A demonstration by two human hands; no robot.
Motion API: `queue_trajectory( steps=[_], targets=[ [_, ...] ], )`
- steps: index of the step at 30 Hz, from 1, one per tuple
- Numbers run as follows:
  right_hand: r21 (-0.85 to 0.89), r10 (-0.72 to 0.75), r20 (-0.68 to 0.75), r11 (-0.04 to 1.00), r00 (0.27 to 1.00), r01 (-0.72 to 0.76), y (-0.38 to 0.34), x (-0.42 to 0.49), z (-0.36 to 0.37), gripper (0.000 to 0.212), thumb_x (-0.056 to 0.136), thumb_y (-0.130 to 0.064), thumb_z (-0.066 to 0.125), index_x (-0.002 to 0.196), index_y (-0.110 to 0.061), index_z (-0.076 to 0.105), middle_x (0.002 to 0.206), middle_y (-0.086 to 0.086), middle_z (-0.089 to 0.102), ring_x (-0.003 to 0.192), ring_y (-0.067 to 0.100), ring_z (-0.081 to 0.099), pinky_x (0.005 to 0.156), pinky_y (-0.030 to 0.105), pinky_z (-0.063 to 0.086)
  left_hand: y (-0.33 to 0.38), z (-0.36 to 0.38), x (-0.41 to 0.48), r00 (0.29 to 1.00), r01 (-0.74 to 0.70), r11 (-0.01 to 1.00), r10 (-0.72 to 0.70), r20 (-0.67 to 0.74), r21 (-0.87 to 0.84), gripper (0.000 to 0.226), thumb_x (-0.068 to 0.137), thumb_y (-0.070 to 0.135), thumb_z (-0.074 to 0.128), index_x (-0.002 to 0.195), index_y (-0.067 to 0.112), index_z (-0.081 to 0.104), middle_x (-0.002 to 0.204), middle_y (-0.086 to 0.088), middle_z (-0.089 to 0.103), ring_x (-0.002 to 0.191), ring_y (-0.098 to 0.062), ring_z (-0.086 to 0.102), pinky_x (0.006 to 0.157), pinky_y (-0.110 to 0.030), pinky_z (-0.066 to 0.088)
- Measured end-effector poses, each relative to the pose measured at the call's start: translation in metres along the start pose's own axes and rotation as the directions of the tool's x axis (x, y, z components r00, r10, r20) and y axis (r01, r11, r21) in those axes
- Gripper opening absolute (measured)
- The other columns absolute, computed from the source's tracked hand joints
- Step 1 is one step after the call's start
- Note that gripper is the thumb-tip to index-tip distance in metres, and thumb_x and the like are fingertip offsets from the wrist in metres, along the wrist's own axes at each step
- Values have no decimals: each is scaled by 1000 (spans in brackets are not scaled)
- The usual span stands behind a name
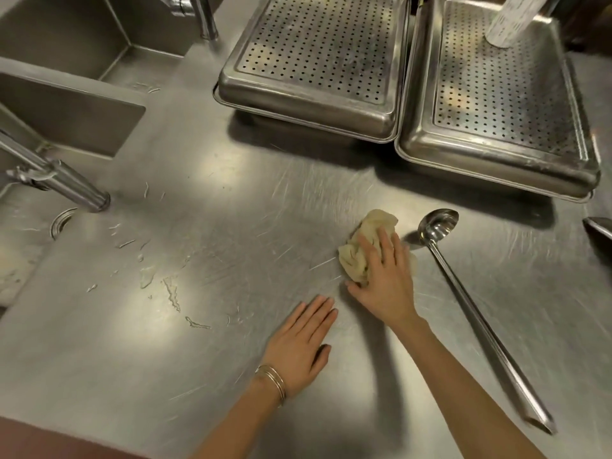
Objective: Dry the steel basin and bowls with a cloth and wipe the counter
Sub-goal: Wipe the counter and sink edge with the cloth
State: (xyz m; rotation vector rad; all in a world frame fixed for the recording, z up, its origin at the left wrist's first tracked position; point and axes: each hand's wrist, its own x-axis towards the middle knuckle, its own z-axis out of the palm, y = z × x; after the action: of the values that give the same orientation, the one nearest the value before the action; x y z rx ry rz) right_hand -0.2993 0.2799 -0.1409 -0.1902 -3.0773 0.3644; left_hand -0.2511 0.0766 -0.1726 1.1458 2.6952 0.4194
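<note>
A crumpled pale yellow cloth (359, 255) lies on the steel counter (215, 210), right of centre. My right hand (384, 276) presses down on it with flat, spread fingers, the thumb beside the cloth's near edge. My left hand (301, 342) rests flat on the bare counter just to the near left, bangles on its wrist, holding nothing. Thin water streaks and droplets (172, 289) sit on the counter to the left, towards the sink. No bowl shows in this view.
A long steel ladle (462, 293) lies right of the cloth. Two perforated steel trays (298, 107) (490, 160) stand at the back; a white cylinder (510, 21) rests on the right one. Sink basins (66, 104) and two faucets (66, 183) (205, 18) are at left.
</note>
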Motion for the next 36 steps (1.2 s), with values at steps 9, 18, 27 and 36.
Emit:
queue_trajectory(
  steps=[9,18,27,36],
  targets=[
    [201,-95,-17,975,995,97,-16,132,13,56,74,-51,57,126,-30,55,140,-4,48,136,19,32,103,40,37,-4,-1,1,999,-22,999,21,-45,-30,59,87,36,42,142,14,36,150,-3,32,141,-19,23,112,-36,19],
    [244,-592,1,782,806,574,10,109,13,51,70,-49,63,115,-25,65,128,0,59,121,22,52,96,36,43,-2,-3,-2,1000,-25,1000,25,-15,2,59,88,36,42,142,13,35,149,-4,33,141,-19,21,113,-35,18],
    [203,-448,-82,867,890,455,-3,98,12,52,68,-45,58,117,-26,62,124,2,61,113,29,52,93,35,39,-2,-8,-1,999,-33,999,33,3,-33,60,85,34,46,141,13,37,149,-4,33,141,-17,21,115,-34,14],
    [127,-210,-53,968,976,216,-19,106,7,54,74,-49,61,125,-31,56,132,-6,55,113,28,47,89,33,36,-12,-39,-42,981,95,990,-76,-176,106,48,82,20,42,128,11,52,139,-6,48,134,-22,35,113,-46,16]
  ],
)
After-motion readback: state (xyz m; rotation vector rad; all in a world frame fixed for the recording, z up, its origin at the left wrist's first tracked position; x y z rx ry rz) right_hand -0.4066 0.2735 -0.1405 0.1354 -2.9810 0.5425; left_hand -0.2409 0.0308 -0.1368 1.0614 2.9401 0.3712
